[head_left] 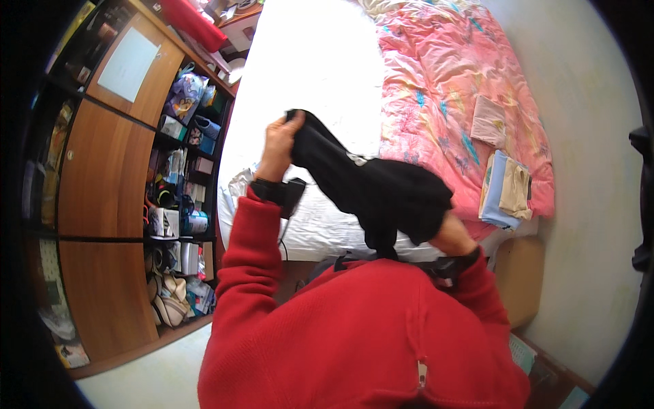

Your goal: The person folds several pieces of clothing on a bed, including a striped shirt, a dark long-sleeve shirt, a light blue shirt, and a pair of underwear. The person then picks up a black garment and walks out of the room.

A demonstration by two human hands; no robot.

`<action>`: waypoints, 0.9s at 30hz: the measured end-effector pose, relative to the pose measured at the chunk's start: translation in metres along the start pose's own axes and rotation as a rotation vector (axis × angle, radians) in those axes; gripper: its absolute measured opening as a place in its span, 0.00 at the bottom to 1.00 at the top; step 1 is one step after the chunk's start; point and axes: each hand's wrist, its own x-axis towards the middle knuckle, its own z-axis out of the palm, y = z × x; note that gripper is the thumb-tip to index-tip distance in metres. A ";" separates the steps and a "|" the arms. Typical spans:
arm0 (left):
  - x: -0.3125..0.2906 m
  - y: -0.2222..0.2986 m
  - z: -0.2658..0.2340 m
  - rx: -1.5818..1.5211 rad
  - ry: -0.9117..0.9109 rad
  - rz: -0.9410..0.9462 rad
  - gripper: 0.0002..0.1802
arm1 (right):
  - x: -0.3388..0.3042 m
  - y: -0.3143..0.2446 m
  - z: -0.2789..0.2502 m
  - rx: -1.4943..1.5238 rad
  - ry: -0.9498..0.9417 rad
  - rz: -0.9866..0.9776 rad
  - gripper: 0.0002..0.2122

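Observation:
A black cloth garment (368, 184) is stretched in the air in front of me, over the near edge of the bed. My left hand (278, 144) is closed on its upper left end, raised higher than the other side. At the lower right, my right hand (452, 235) grips the opposite end; its fingertips are hidden in the cloth. A small pale patch shows near the garment's middle, and part of the cloth hangs down toward my chest. What kind of garment it is, I cannot tell.
The bed has a white sheet (306, 61) and a pink patterned quilt (436, 88). On the quilt lie a folded pinkish cloth (489, 121) and a stack of folded clothes (505, 187). Left stands a wooden cabinet (105, 170) with crowded shelves; right is a wall (579, 136).

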 end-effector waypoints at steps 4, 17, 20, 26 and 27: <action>0.031 0.038 -0.049 0.059 0.056 0.137 0.12 | -0.020 0.002 -0.053 1.296 0.373 0.674 0.18; 0.060 0.162 -0.071 -0.039 -0.104 0.192 0.10 | -0.186 0.045 -0.048 0.832 0.866 1.375 0.03; 0.055 0.192 -0.052 0.015 -0.224 0.216 0.12 | -0.182 0.030 -0.027 0.738 0.592 1.523 0.04; 0.023 0.233 -0.006 0.298 -0.457 0.474 0.14 | -0.063 0.025 -0.034 0.596 0.399 1.143 0.06; 0.021 0.243 0.008 0.453 -0.324 0.367 0.15 | -0.031 0.021 -0.044 0.526 0.454 1.086 0.07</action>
